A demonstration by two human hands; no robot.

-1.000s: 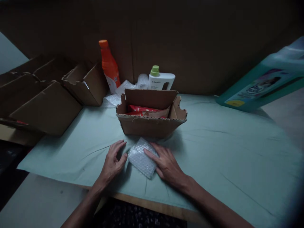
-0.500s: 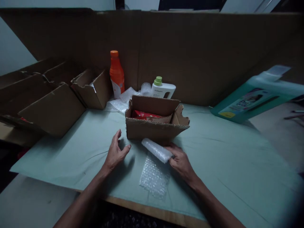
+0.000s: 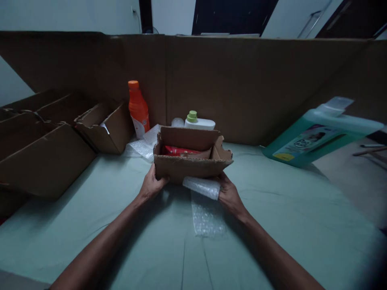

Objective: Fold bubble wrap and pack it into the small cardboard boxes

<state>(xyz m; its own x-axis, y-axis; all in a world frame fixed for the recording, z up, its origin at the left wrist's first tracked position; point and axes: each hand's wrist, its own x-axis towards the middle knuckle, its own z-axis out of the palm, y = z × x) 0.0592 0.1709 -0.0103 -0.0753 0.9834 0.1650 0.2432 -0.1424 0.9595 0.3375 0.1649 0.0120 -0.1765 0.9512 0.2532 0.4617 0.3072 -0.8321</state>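
Observation:
A small open cardboard box [image 3: 187, 166] is at the middle of the green-covered table, with a red packet [image 3: 178, 151] and something brownish inside. My left hand [image 3: 151, 184] grips its lower left corner, thumb against the front wall and fingers hidden behind the side. A partly rolled strip of bubble wrap [image 3: 209, 215] is in my right hand [image 3: 231, 198], its loose end trailing down toward the cloth. The right fingers reach the box's lower right corner; whether they grip it too is hidden.
Behind the box stand an orange bottle [image 3: 138, 108], a white green-capped bottle [image 3: 200, 124] and loose bubble wrap [image 3: 141, 148]. Larger cardboard boxes [image 3: 51, 161] and a narrow one [image 3: 116, 131] fill the left. A green jug [image 3: 311, 139] leans at right. A cardboard wall [image 3: 242, 84] closes the back.
My left hand has moved from beside the box onto its left corner. My right hand, still with the bubble wrap, has come to the right corner. The camera view has tilted up.

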